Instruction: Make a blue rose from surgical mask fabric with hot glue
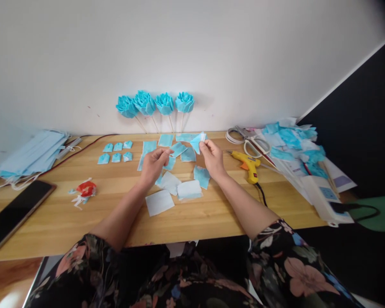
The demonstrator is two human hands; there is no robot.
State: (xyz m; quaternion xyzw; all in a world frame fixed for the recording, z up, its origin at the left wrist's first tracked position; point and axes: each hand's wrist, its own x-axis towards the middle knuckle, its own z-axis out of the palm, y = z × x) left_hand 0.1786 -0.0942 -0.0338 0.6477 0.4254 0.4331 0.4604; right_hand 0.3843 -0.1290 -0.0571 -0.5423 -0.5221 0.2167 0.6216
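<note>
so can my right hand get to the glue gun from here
Probably yes: the glue gun lies just right of the right hand, with nothing between them, though that hand is holding a blue piece.
</note>
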